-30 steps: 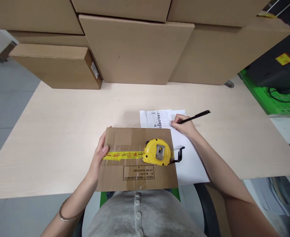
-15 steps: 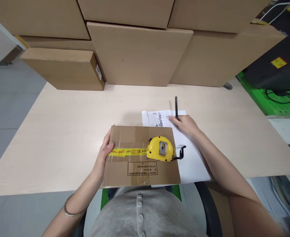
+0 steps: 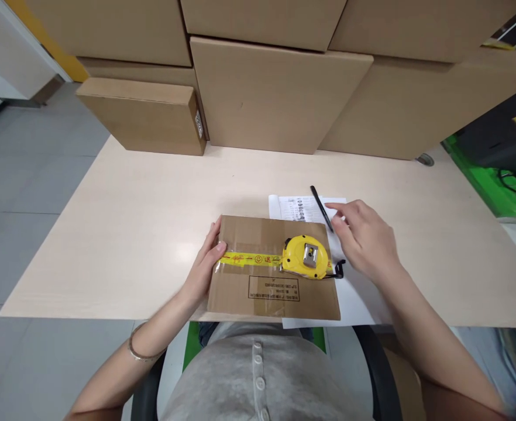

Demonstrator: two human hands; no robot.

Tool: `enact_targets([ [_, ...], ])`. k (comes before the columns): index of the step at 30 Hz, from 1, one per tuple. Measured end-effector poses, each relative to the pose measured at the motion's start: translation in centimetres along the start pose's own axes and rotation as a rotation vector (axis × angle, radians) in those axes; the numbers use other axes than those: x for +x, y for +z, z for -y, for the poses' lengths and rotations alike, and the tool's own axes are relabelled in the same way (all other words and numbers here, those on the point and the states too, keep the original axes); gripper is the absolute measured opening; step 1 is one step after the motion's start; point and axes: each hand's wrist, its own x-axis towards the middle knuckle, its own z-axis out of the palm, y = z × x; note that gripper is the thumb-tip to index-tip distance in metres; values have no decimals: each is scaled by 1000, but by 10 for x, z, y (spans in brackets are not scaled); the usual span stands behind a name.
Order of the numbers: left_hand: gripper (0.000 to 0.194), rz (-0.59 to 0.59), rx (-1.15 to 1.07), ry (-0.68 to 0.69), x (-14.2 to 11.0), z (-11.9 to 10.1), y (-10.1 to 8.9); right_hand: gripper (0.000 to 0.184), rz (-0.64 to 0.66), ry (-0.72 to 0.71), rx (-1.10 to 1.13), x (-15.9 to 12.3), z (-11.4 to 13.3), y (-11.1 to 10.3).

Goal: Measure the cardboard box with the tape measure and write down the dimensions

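A flat cardboard box (image 3: 240, 286) lies at the table's near edge in front of me. A yellow tape measure (image 3: 305, 258) rests on it, its yellow blade (image 3: 251, 259) drawn out leftward across the box. My left hand (image 3: 205, 266) grips the box's left edge, thumb pressed on the blade's end. My right hand (image 3: 365, 240) hovers over a white sheet of paper (image 3: 354, 295) just right of the tape measure, fingers loosely spread and holding nothing. A black pen (image 3: 320, 207) lies on the written part of the sheet, just off the fingertips.
Large cardboard boxes (image 3: 279, 93) are stacked along the table's (image 3: 130, 234) far edge, with a smaller one (image 3: 146, 117) at the left. A green bin and a black device (image 3: 499, 175) stand at the right. Grey floor lies to the left.
My right hand has swung the pen upright, laid it on the paper and let go. The hand now hovers nearer the tape measure. My left hand stays on the box.
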Motion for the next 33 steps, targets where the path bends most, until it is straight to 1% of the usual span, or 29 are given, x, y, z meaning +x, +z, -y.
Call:
enact_targets([
  [2,68,30,108,83,3,2,-6,65,12,-258,36,-13,18,-14],
  [3,65,60,187,140,5,2,-10,64,39,-344,62,-18,26,-18],
  [5,52,156,355,248,9,2,-18,58,99,-436,160,-24,36,-19],
  [6,46,212,414,285,12,2,-22,55,125,-460,237,-25,39,-18],
  [7,44,263,441,305,15,2,-25,54,153,-473,320,-25,42,-15],
  [8,47,303,435,314,17,2,-28,54,181,-471,402,-25,45,-13],
  [10,60,358,361,313,23,3,-31,54,262,-427,541,-22,56,-10],
  [12,69,395,276,300,27,5,-31,54,321,-394,636,-18,74,-9],
  [13,71,406,239,290,29,6,-31,55,329,-401,667,-14,86,-10],
  [15,71,402,151,245,33,11,-31,55,312,-467,704,-6,111,-10],
  [16,71,387,102,212,35,13,-33,53,301,-514,697,-1,123,-10],
  [18,72,361,29,153,38,18,-37,45,322,-588,636,6,141,-9],
  [19,73,362,18,142,40,19,-40,42,335,-609,606,8,147,-9],
  [21,71,400,70,178,44,19,-47,42,364,-599,577,10,151,-7],
  [24,60,535,268,317,49,13,-54,48,375,-540,605,5,139,-9],
  [26,51,619,374,397,53,9,-56,50,364,-488,581,-2,121,-16],
  [28,46,660,405,442,57,7,-57,48,339,-416,541,-12,93,-28],
  [33,45,695,403,472,64,13,-62,46,214,-156,465,-48,6,-60],
])
